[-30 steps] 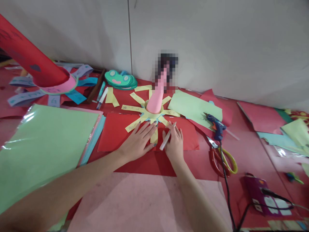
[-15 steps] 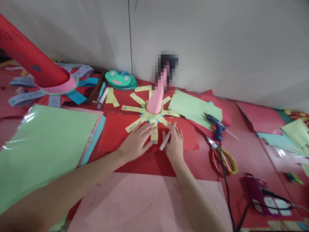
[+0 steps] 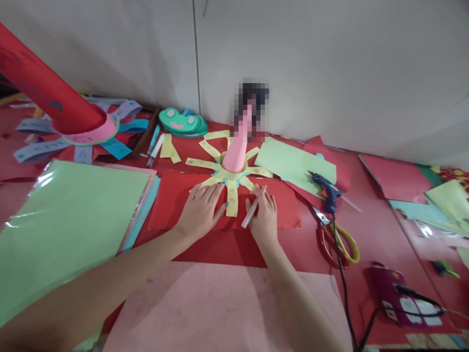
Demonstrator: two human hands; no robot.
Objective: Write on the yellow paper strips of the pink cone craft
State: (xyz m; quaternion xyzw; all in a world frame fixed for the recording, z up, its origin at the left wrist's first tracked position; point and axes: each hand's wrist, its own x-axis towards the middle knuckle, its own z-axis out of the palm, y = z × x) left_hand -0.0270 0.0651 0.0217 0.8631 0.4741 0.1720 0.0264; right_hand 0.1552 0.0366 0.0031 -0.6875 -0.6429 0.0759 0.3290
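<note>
Steadying, I'd judge — my left hand [image 3: 200, 209] laid loosely open on the yellow paper-strip flower [image 3: 232, 189], my right hand [image 3: 265, 217] clasping a slim white stick [image 3: 251, 212]; next needs flat strips.

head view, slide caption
Yellow paper strips fan around a pink paper cone, left hand over one, right hand holding a white pen-like tool.

A blue glue gun [image 3: 331, 196] lies partly on a pale green sheet [image 3: 286, 159], its black cord [image 3: 343, 288] crossing the scissors [image 3: 354, 243]. Green frog-faced cutouts [image 3: 179, 123] are stacked near the wall [image 3: 311, 63].
</note>
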